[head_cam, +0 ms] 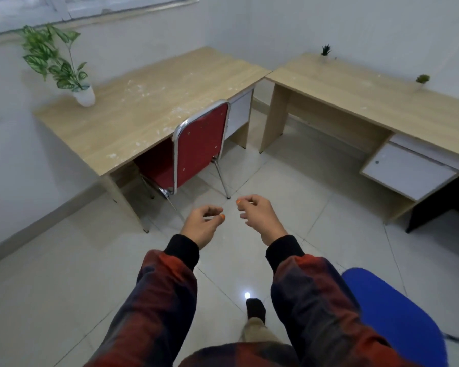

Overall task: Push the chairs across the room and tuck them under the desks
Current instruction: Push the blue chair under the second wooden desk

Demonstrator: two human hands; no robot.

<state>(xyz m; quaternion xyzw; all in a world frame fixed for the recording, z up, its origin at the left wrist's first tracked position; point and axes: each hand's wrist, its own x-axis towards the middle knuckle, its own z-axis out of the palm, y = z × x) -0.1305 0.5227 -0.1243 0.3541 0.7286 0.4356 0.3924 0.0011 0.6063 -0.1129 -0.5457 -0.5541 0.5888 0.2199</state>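
Note:
A red padded chair (pixel 200 140) with a chrome frame stands with its seat under the left wooden desk (pixel 133 112); its backrest faces me. A second wooden desk (pixel 355 94) runs along the right wall with open leg room beneath it. A blue chair (pixel 392 316) sits at my lower right, only partly in view. My left hand (pixel 200 225) and my right hand (pixel 257 215) hover over the floor, a short way back from the red chair, fingers loosely curled and holding nothing.
A leafy plant in a white pot (pixel 84 95) stands on the left desk's far corner. Two tiny potted plants (pixel 325 53) (pixel 421 80) sit on the right desk. White drawer units (pixel 408 173) hang under both desks. The tiled floor (pixel 64 274) spreads around me.

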